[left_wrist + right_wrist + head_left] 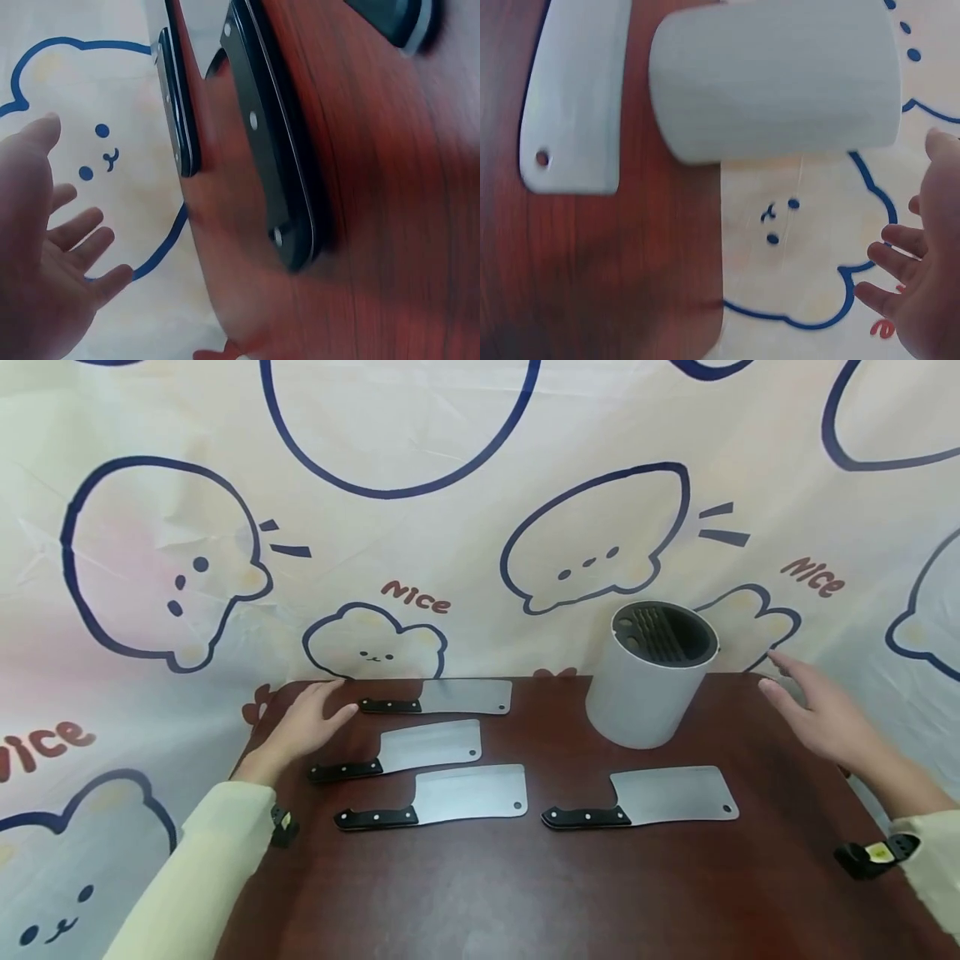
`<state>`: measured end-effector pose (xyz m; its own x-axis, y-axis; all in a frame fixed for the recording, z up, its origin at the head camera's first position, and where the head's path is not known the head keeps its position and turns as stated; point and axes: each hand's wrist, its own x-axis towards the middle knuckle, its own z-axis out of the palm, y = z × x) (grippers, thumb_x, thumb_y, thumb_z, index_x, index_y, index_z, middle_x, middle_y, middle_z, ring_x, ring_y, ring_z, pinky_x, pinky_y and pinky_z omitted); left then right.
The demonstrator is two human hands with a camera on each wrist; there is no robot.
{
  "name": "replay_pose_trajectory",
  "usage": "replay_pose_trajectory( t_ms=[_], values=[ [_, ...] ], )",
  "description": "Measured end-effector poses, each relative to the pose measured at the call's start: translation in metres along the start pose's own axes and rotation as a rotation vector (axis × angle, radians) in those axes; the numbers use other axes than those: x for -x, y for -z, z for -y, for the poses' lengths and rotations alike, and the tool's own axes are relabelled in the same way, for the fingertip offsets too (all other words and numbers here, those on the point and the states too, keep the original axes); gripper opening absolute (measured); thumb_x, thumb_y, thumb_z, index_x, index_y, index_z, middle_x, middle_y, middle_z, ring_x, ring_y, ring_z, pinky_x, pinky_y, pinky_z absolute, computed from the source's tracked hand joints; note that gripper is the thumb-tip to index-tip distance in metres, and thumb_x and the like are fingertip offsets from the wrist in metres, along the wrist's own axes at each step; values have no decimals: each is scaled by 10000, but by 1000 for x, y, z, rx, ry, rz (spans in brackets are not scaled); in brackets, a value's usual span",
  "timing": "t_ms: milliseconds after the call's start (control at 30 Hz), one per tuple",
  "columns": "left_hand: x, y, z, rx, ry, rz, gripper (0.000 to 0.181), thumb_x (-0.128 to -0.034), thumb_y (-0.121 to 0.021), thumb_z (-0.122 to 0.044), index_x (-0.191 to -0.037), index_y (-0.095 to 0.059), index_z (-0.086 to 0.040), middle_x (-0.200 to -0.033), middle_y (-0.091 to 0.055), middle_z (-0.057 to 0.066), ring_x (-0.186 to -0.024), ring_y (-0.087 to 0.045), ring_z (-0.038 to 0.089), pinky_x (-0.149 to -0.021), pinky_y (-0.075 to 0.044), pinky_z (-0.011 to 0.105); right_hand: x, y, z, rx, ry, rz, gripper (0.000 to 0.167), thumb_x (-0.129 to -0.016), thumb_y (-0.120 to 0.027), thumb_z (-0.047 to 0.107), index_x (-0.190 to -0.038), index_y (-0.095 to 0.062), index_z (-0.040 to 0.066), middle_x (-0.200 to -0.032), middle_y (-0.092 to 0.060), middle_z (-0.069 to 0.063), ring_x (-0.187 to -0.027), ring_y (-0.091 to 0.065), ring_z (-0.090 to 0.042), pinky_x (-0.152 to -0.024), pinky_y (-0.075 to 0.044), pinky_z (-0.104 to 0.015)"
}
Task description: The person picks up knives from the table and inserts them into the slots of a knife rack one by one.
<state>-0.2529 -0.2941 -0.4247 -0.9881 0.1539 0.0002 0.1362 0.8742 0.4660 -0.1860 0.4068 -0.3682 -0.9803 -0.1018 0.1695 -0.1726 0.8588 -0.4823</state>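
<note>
Head view has both sets of fingers [795, 668] spread and relaxed, well parted from the thumbs and holding nothing. The left hand [303, 727] reaches over the left edge of the bench [480, 893], its thumb near the black handle of the back cleaver [442, 697]; the left wrist view shows a gap between this hand and the handles. The right hand [828, 718] is held at the right edge, to the right of a pale cylindrical knife holder [645, 697] and apart from it. Nearer the person than the back cleaver lies the middle cleaver [401, 752], then the front cleaver [442, 797], all three with handles to the left. The right cleaver [656, 797] lies level with the front one, just in front of the knife holder, its handle pointing left too. The holder stands upright near the rear edge, a dark slotted insert [663, 633] in its mouth. Light sleeves [191, 860] cover the forearms, with black wrist devices [870, 857] below the hands. Behind hangs a pale backdrop [465, 539] with blue cartoon outlines and the word "Nice".
</note>
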Motion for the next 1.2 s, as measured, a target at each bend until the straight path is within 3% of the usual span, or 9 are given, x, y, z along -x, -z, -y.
replay_pose_trajectory(
  t_ms=[167,333,367,467,567,600,833,1067,1200],
  values=[
    [-12,-9,-6,68,4,12,681,-1052,-559,-372,-1555,-326,23,-1583,-307,292,-1467,-264,479,-1165,-245,649,-8,-2,20,-132,-87,-10,671,-1107,-346,423,-1612,-175,16,-1556,-278,-376,-1323,-335,-631,-992,-295,-797],
    [-24,-22,-5,116,18,3,644,-1049,-583,-302,-1553,-338,15,-1588,-315,276,-1472,-267,466,-1170,-248,636,-15,-2,35,-253,-135,-47,667,-1102,-290,465,-1599,-229,24,-1492,-388,-369,-1196,-506,-563,-984,-352,-768],
    [-26,-25,-4,127,24,1,639,-1049,-584,-294,-1554,-339,13,-1589,-315,274,-1473,-267,464,-1170,-249,635,-16,-2,38,-267,-145,-48,673,-1098,-287,480,-1597,-241,30,-1474,-416,-360,-1140,-567,-497,-984,-376,-747],
    [-31,-33,1,155,51,2,625,-1054,-578,-282,-1554,-342,8,-1593,-314,267,-1477,-265,459,-1174,-250,628,-23,-3,43,-339,-178,-44,726,-1076,-307,538,-1596,-249,35,-1479,-432,-327,-1042,-642,-186,-962,-549,-450],
    [-35,-41,5,172,83,14,624,-1057,-571,-270,-1564,-327,0,-1601,-308,262,-1480,-261,459,-1175,-248,627,-30,-6,47,-436,-201,-29,769,-1059,-344,563,-1595,-240,22,-1493,-417,-314,-985,-561,37,-811,-549,-166],
    [-37,-43,6,174,89,19,621,-1057,-568,-263,-1566,-324,-2,-1601,-309,262,-1480,-262,460,-1176,-249,625,-32,-6,47,-471,-207,-23,783,-1054,-354,568,-1597,-229,18,-1501,-405,-311,-1017,-558,29,-774,-516,-100],
    [-44,-58,7,186,121,43,619,-1051,-566,-235,-1575,-317,-19,-1601,-307,268,-1477,-263,471,-1176,-249,627,-46,-12,53,-578,-290,-16,860,-1018,-408,613,-1611,-187,31,-1564,-327,-268,-1328,-438,-328,-839,-515,-116],
    [-47,-66,7,192,129,48,597,-1049,-566,-178,-1569,-324,-10,-1599,-295,276,-1476,-255,471,-1179,-237,628,-53,-17,58,-637,-338,2,886,-999,-465,612,-1624,-167,59,-1619,-278,-244,-1422,-378,-374,-933,-500,-184],
    [-48,-69,6,139,115,48,558,-1045,-566,-117,-1549,-359,6,-1580,-314,282,-1464,-276,468,-1178,-255,614,-56,-18,63,-656,-349,11,857,-1010,-499,566,-1625,-174,66,-1626,-274,-232,-1412,-393,-359,-1039,-460,-300]
  ],
)
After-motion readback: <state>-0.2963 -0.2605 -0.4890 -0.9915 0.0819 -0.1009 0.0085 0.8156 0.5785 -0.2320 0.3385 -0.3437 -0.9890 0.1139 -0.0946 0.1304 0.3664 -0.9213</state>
